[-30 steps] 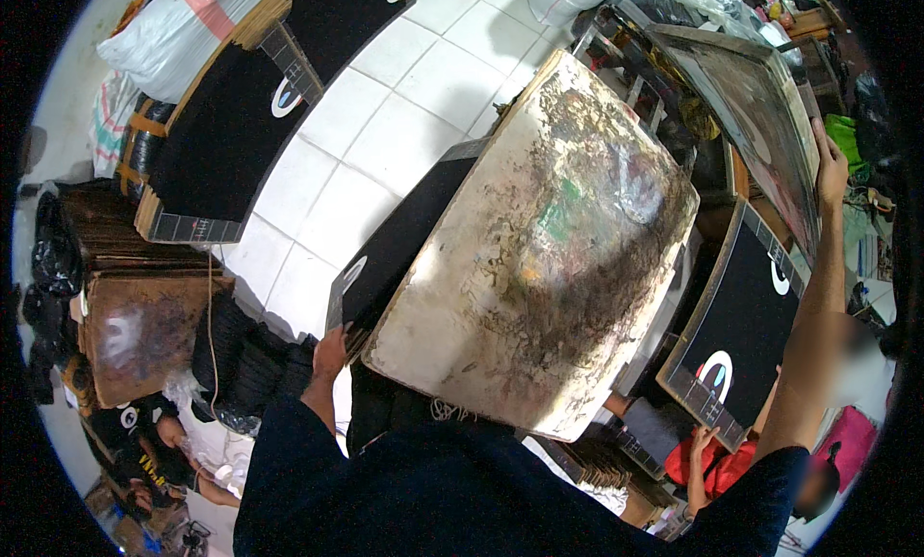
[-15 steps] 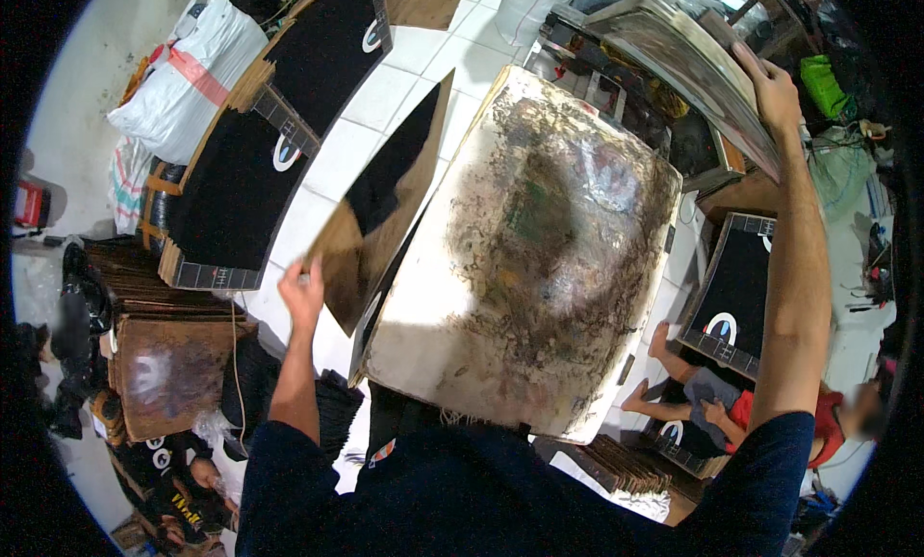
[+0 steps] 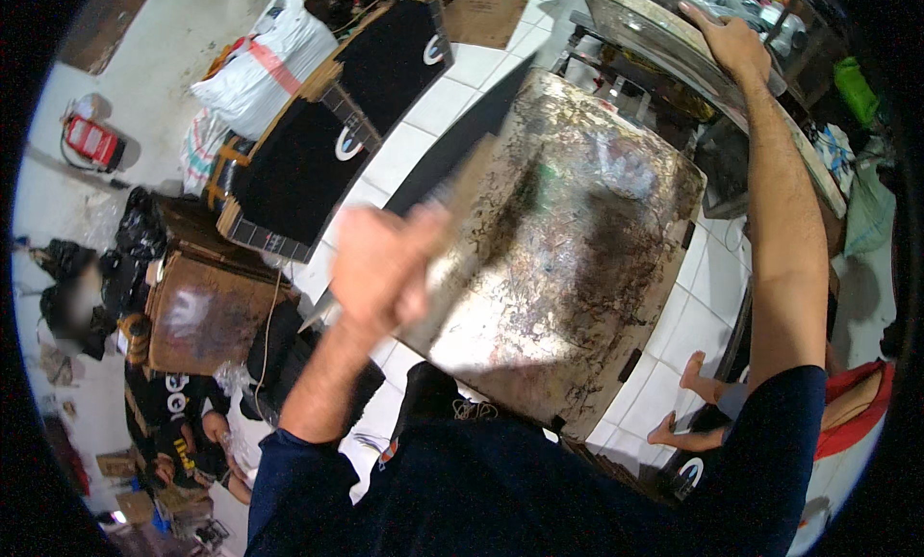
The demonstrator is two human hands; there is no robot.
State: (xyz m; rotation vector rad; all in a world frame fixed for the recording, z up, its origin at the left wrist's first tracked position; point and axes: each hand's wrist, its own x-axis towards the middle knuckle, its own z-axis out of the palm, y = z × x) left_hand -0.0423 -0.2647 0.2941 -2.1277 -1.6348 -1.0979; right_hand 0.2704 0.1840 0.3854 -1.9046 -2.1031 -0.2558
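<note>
Right hand (image 3: 739, 51) at 2 o'clock clamps a grimy grey framed panel (image 3: 664, 39); left hand (image 3: 385, 268) at 9's super blurry by a thin black sheet (image 3: 452, 143), can't tell its grip.

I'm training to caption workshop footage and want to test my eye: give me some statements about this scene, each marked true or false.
1. The right hand touches the raised frame. True.
2. The fire extinguisher is blue. False: it is mostly red.
3. The white sack has a reddish stripe. True.
4. The broad work surface is spotless. False: it is heavily stained.
5. The left hand shows sharply. False: it is blurred.
</note>
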